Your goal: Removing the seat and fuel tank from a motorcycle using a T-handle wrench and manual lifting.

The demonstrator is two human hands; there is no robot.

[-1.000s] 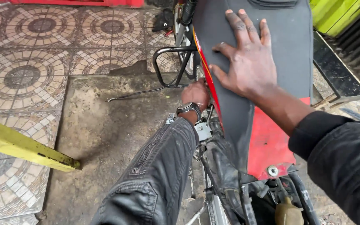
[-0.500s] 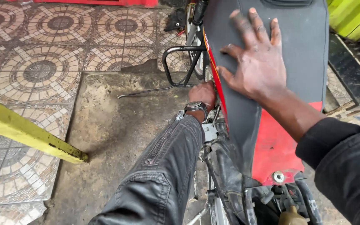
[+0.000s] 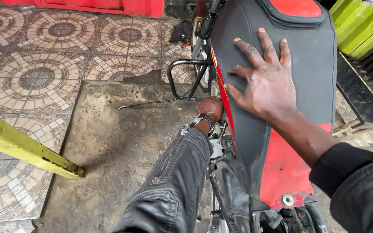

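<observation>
1. Leaning over the motorcycle [image 3: 281, 181] here, which fills the right half of the frame, nose pointing to the top edge.
2. My right hand [image 3: 266, 82] lies flat on the black tank cover [image 3: 311, 51], fingers spread wide, palm down, gripping nothing, just pressed on the fabric.
3. My left hand [image 3: 210, 108] is down at the bike's left flank, centre of the frame, tucked in against the engine area just below the black crash guard [image 3: 185, 80]. Fingers look curled, but I can't tell if they've actually got hold of anything, since the tank edge hides them.
4. Wristwatch [image 3: 203, 121] shows on that left wrist, and my dark jacket sleeve [image 3: 173, 181] runs down to the bottom edge.
5. Red tank paint [image 3: 283, 166] peeks out below the cover, lower right, with a small round metal fitting [image 3: 287, 199] near the bottom.
6. Left of the bike there's a rough concrete patch [image 3: 117, 151], patterned mosaic tiles [image 3: 35, 77] in the upper left, and a yellow bar [image 3: 22, 149] slanting across the left edge.
7. Green container [image 3: 359, 26] sits in the upper right corner.
</observation>
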